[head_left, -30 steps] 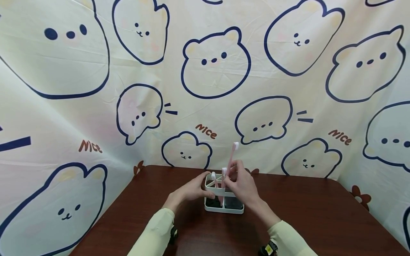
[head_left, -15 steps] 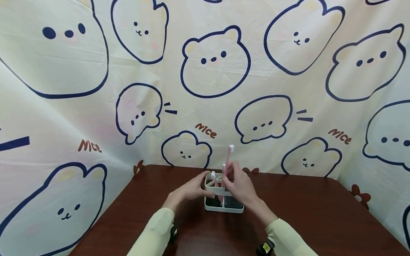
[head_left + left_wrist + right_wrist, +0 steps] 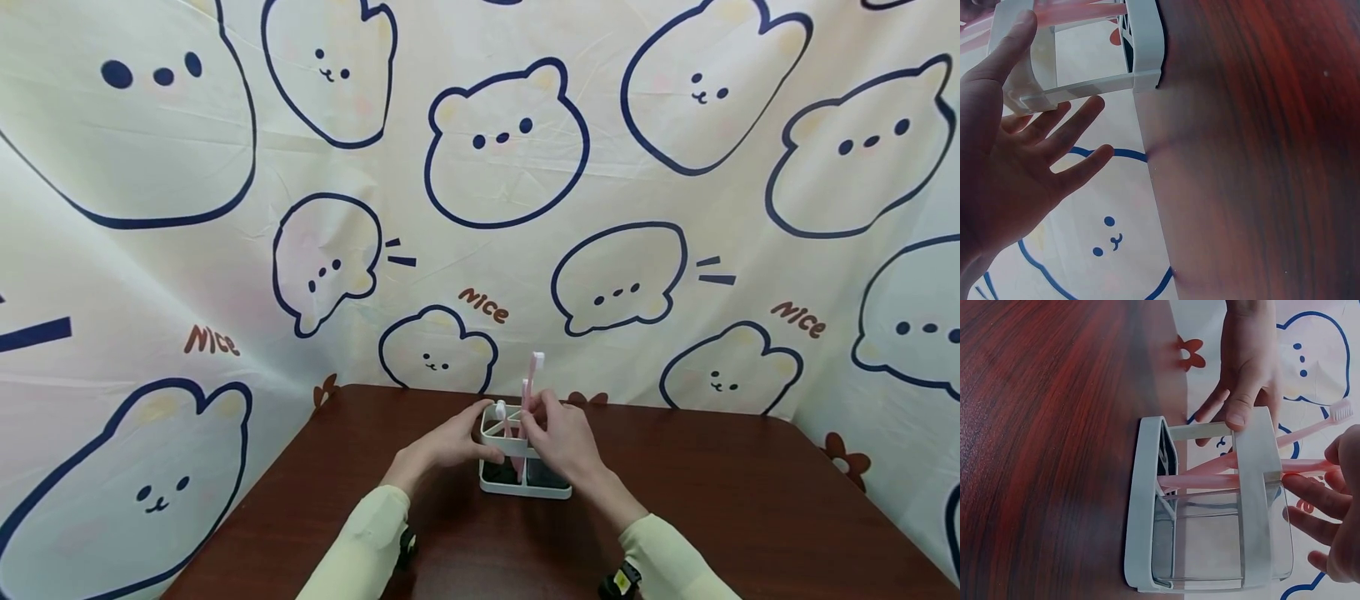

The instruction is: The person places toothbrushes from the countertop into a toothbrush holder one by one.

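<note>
In the head view a white two-tier toothbrush holder (image 3: 525,492) stands upright on the table. My left hand (image 3: 442,446) grips its upper rim at the left, thumb in front; in the left wrist view the other fingers (image 3: 1079,128) spread behind and below. My right hand (image 3: 566,433) pinches a pink toothbrush (image 3: 530,383) with a white head, upright over the holder's top. Close beside it another pink toothbrush shows, partly hidden by that hand. A white-headed toothbrush (image 3: 501,410) leans in the left part. Pink handles (image 3: 1200,481) run down inside the frame in the right wrist view.
A clear box-like cup (image 3: 1210,544) sits in the holder's right half. The dark wooden table (image 3: 450,558) ends shortly behind the holder, where a cream cloth (image 3: 517,275) with bear outlines hangs.
My right hand has moved slightly down and left, bringing the pinched toothbrush lower and more upright over the holder. My left hand and the holder stay in place.
</note>
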`<action>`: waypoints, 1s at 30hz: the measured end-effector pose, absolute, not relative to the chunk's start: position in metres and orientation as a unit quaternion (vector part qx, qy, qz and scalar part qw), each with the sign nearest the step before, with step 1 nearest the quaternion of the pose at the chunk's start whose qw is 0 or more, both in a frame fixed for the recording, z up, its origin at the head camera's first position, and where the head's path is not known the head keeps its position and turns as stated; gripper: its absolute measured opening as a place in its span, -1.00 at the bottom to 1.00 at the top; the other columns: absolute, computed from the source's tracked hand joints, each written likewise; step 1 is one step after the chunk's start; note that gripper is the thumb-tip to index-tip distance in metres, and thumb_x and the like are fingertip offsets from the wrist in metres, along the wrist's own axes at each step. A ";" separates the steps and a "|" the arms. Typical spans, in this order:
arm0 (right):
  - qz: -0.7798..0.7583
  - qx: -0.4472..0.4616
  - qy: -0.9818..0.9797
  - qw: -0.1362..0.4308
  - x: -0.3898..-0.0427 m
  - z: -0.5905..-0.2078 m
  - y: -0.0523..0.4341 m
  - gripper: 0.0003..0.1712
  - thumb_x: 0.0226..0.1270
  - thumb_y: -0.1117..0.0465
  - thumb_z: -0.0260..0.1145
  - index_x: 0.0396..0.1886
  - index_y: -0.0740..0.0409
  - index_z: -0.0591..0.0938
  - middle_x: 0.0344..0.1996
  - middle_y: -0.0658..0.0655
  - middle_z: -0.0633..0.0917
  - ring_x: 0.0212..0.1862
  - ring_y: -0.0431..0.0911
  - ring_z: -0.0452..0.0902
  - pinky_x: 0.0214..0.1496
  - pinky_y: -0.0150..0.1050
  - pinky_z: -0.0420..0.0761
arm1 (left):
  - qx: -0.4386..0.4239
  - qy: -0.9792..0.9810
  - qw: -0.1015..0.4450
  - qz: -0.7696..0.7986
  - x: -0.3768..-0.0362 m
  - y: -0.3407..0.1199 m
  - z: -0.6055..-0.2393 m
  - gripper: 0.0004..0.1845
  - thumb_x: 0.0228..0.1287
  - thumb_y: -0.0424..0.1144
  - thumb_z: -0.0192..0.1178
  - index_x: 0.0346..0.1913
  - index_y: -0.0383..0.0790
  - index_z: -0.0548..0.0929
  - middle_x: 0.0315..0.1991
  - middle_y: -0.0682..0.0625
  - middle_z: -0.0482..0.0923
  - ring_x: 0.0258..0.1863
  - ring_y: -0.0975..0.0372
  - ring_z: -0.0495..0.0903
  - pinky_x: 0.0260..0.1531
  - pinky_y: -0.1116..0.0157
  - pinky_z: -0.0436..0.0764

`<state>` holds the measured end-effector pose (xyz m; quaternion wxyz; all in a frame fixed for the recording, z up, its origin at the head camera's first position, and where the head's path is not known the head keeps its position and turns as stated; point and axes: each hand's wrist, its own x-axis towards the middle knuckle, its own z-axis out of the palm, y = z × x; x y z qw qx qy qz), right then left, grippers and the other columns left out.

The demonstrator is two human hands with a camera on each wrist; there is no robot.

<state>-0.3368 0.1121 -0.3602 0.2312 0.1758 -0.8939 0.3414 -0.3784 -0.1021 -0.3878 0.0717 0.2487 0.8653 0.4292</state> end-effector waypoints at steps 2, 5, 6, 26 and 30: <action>0.320 0.173 -0.899 0.243 -0.338 -0.361 0.112 -0.91 0.39 0.09 0.27 -0.22 -0.02 0.60 -0.44 -0.09 0.72 -0.38 -0.23 0.56 -0.12 -0.19 0.66 | 0.248 0.867 0.072 0.427 -0.378 -0.102 -0.388 -0.18 0.14 -0.01 0.45 0.41 0.04 0.25 0.19 -0.05 0.47 0.06 0.12 0.51 0.24 -0.07 0.49; 0.290 0.174 -0.905 0.259 -0.339 -0.362 0.111 -0.88 0.36 0.08 0.30 -0.26 0.02 0.65 -0.45 -0.07 0.74 -0.32 -0.15 0.58 0.17 0.05 0.54 | 0.245 0.868 0.071 0.426 -0.378 -0.102 -0.388 -0.18 0.14 -0.02 0.45 0.41 0.02 0.25 0.18 -0.06 0.47 0.04 0.12 0.51 0.23 -0.07 0.50; 0.280 0.175 -0.906 0.264 -0.339 -0.362 0.111 -0.87 0.35 0.08 0.31 -0.27 0.03 0.67 -0.46 -0.07 0.74 -0.31 -0.13 0.58 0.22 0.11 0.48 | 0.244 0.868 0.071 0.427 -0.377 -0.102 -0.387 -0.18 0.15 -0.03 0.45 0.41 0.02 0.25 0.18 -0.06 0.48 0.04 0.12 0.51 0.23 -0.07 0.50; 0.213 0.186 -0.925 0.256 -0.338 -0.374 0.118 -0.84 0.21 0.02 0.44 -0.39 -0.01 0.74 -0.31 0.04 0.70 -0.12 0.03 0.55 0.11 0.05 0.55 | 0.239 0.871 0.068 0.423 -0.374 -0.100 -0.386 -0.16 0.15 -0.01 0.45 0.42 0.02 0.23 0.22 -0.05 0.45 0.10 0.11 0.48 0.28 -0.12 0.44; 0.221 0.180 -0.925 0.250 -0.338 -0.375 0.121 -0.83 0.22 0.00 0.44 -0.39 -0.03 0.74 -0.27 0.05 0.70 -0.08 0.03 0.54 0.12 0.05 0.54 | 0.238 0.872 0.066 0.422 -0.376 -0.101 -0.388 -0.15 0.15 0.00 0.45 0.43 0.01 0.23 0.22 -0.05 0.45 0.10 0.11 0.48 0.29 -0.13 0.43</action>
